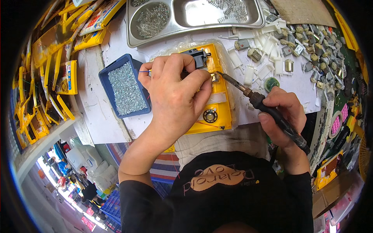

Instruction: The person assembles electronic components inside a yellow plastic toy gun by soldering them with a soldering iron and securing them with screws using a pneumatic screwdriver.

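My right hand holds a soldering iron by its dark handle. The iron's tip reaches a small metal part on an open yellow plastic casing. Over the casing's left side, my left hand is closed, thumb and forefinger close to that tip. A thin blue wire sticks out from under its curled fingers; the wire's other end is hidden. Inside the casing are a black plastic holder and a small round speaker. Clear plastic wrap lies beneath the casing.
A blue bin of small screws stands left of my left hand. At the back, a steel tray holds metal springs. Small motors and white plastic pieces are heaped to the right. Yellow casings are stacked far left.
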The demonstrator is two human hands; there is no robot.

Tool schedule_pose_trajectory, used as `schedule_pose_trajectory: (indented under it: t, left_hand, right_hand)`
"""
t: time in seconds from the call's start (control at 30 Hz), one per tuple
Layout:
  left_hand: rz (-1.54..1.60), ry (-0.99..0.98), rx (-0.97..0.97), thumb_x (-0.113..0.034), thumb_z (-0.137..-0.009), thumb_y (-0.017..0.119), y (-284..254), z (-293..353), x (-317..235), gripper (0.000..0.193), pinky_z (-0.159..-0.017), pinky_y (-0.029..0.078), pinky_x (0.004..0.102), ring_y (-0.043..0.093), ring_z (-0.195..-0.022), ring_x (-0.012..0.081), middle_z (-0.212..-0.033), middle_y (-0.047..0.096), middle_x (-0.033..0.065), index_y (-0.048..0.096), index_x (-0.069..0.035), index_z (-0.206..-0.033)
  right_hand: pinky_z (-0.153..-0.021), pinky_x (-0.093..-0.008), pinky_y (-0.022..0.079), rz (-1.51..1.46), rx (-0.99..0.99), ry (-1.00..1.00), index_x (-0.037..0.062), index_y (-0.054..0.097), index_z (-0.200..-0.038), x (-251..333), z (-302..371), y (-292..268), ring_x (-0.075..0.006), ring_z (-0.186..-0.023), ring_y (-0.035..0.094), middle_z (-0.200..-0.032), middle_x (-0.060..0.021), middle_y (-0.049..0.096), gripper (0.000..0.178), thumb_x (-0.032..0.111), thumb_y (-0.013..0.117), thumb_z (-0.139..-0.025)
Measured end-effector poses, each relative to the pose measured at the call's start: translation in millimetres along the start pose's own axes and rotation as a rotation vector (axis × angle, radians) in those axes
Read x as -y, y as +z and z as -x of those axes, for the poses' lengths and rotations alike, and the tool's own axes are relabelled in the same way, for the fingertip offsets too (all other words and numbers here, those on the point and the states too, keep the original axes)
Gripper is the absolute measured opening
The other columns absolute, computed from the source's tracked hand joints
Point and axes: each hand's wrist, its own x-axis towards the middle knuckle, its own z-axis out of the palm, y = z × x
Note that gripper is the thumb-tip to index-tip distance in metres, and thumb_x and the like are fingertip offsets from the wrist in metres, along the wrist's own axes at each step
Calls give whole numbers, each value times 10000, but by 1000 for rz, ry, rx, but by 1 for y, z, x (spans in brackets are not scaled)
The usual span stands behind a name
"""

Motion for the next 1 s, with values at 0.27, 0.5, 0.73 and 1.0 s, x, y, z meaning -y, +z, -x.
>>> schedule_pose_trajectory:
  t: [0.27, 0.5, 0.73, 1.0]
  left_hand:
    - [4, 6, 14, -112, -683, 805, -1, -1, -1, 177, -863, 309, 398, 531, -893, 209, -906, 549, 8, 735, -139, -843]
    - [-10, -6, 8, -112, -677, 808, 0, 0, -2, 175, -867, 305, 410, 531, -899, 215, -911, 556, 4, 728, -147, -828]
    - [-13, -9, 29, -127, -683, 801, 0, -2, -3, 170, -849, 305, 416, 526, -892, 223, -910, 553, 0, 719, -165, -826]
    - [-33, -2, 17, -138, -690, 797, 1, -2, -3, 157, -840, 310, 425, 527, -893, 225, -902, 544, -6, 713, -180, -815]
  right_hand:
    - [-560, -270, 426, 52, 36, 7, 39, 623, -1070, 0, 0, 1, -132, -624, 548, -792, -74, 649, 306, 23, 776, -806]
    - [-503, -310, 433, 402, 160, -239, 101, 642, -1026, 5, -10, 3, -221, -584, 554, -727, -56, 608, 360, 1, 793, -715]
    - [-528, -320, 428, 333, 114, -248, 108, 655, -986, 0, -13, -1, -228, -602, 550, -721, -48, 585, 378, -64, 789, -677]
    - [-555, -311, 425, 206, 104, -228, 52, 658, -977, 1, -13, -12, -206, -624, 561, -744, -66, 606, 332, -77, 782, -697]
